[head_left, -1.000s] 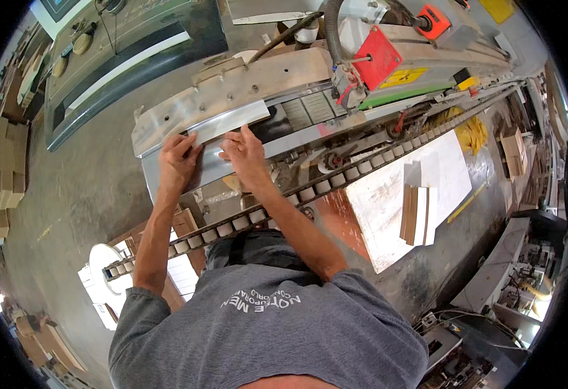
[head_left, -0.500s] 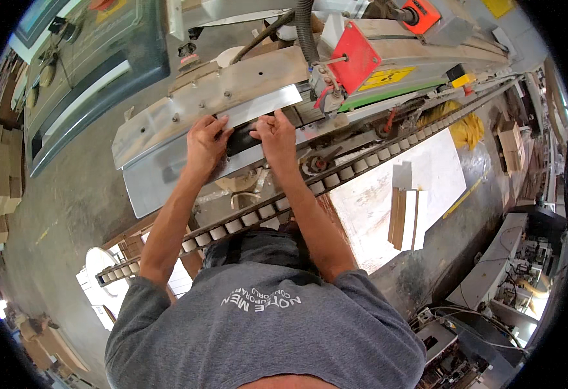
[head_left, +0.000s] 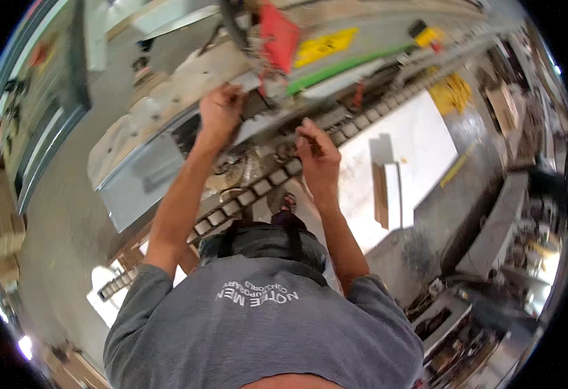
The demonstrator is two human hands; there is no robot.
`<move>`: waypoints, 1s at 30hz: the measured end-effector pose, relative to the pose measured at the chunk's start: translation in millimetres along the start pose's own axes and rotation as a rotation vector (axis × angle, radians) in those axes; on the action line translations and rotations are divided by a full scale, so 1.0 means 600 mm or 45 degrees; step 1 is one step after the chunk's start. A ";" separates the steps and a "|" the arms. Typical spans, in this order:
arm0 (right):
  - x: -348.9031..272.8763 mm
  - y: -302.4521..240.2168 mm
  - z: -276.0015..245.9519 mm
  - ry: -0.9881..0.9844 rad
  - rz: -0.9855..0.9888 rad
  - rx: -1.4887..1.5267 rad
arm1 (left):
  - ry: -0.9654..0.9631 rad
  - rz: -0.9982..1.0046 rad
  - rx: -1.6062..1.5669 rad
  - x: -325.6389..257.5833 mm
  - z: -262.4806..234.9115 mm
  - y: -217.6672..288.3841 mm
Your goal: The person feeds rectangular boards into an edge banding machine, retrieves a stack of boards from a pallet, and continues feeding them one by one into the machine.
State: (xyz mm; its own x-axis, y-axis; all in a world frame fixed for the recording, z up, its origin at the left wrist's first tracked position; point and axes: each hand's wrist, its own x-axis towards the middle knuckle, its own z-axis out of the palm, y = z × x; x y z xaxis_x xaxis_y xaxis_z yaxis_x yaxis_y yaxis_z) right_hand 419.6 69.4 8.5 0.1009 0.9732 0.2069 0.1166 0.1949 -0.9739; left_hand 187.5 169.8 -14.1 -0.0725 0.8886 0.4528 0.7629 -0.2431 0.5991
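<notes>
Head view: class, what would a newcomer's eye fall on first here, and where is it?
Probably the bright red plate at upper middle, with a yellow label to its right and a green strip lower down. Next comes the large white board right of centre, carrying a small stack of white, brown-edged pieces. Between them and the grey shirt, a row of pale rollers slants across the middle.

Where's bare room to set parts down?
The white board is bare up and right of the stacked strips, and between them and the right hand. The metal plate looks bare at its left end. It's crowded around the left hand, near the red panel.
</notes>
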 end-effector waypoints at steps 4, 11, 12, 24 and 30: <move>0.000 -0.025 -0.186 0.291 0.168 -0.452 | -0.118 -0.046 -0.042 0.022 0.015 -0.031; -0.043 0.063 -0.468 0.173 0.499 -1.486 | -0.222 -0.166 0.029 -0.030 -0.063 0.066; -0.043 0.075 -0.482 0.062 0.490 -1.489 | -0.095 -0.062 -0.049 -0.045 -0.060 0.045; -0.051 -0.075 -0.307 0.287 0.262 -0.408 | -0.401 -0.004 -0.444 -0.155 -0.131 0.169; -0.067 -0.052 0.012 -0.153 0.512 0.756 | -0.537 -0.140 -0.637 -0.188 -0.188 0.167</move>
State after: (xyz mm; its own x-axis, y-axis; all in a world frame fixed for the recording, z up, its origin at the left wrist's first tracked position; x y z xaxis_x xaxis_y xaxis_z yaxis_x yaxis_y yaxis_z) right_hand 404.8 25.2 29.6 -0.0901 0.9836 -0.1564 -0.4661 -0.1804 -0.8661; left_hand 199.5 1.0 69.4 0.2022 0.9699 0.1354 0.3679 -0.2034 0.9074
